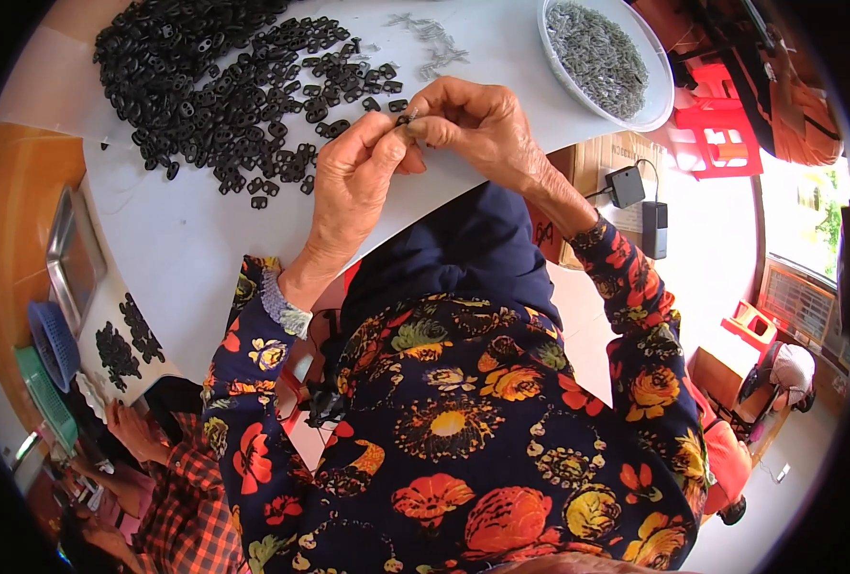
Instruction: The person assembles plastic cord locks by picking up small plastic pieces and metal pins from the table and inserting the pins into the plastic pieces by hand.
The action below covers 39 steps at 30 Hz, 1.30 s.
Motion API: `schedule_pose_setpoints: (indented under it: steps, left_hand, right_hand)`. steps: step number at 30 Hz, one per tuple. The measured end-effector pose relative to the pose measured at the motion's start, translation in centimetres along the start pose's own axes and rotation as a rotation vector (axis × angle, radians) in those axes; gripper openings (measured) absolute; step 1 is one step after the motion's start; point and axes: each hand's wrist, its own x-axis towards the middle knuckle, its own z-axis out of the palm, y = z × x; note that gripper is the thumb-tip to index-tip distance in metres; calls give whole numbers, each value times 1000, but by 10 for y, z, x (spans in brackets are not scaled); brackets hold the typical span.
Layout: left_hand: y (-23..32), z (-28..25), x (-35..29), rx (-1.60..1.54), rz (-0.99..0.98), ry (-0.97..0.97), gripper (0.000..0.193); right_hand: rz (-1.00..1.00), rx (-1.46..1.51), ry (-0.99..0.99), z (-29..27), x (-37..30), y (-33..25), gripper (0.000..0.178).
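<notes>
1. In the middle of the frame, near the top, the left hand (353,177) and the right hand (473,124) meet over the white table (186,239).
2. Both hands pinch one small black piece (406,120) between their fingertips. It sits right where the thumbs and fingers touch. The hands are held close together, likely so the tiny piece stays steady.
3. The piece is very small, so I cannot tell if something else is being pushed into it.
4. At the upper left of the frame lies a big pile of black pieces (214,77). It is just beside the hands, so it looks easy to reach.
5. At the upper right of the frame stands a white bowl (656,96) full of thin grey metal bits. A few grey metal bits (430,38) also lie loose on the table, near the hands.
6. At the lower left of the frame, another person's hand (133,430) rests near a smaller pile of black pieces (123,344).
7. A blue basket (52,340) stands at the left edge.
</notes>
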Motion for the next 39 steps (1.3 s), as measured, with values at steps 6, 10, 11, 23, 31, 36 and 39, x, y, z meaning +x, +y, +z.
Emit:
schedule_pose_setpoints:
  steps: [6, 10, 11, 23, 31, 36, 39]
  left_hand:
    - [21, -22, 9, 178, 107, 119, 21]
    - [35, -60, 6, 491, 103, 196, 10]
    - [32, -64, 4, 493, 101, 198, 10]
    - [25, -58, 15, 1232, 399, -118, 22]
    - [27, -47, 19, 1128, 417, -101, 14]
    - [32, -16, 17, 463, -88, -46, 9]
    - [33, 0, 20, 343, -32, -107, 9]
  right_hand:
    - [12, 44, 29, -7, -2, 1, 12]
    - [17, 117, 32, -6, -2, 4, 10]
    - [4, 82, 43, -6, -2, 6, 9]
    - [-37, 95, 40, -9, -6, 12, 16]
    - [-44, 62, 29, -6, -8, 5, 14]
    - [-71, 59, 24, -7, -8, 4, 12]
    - [-81, 202, -11, -5, -6, 2, 13]
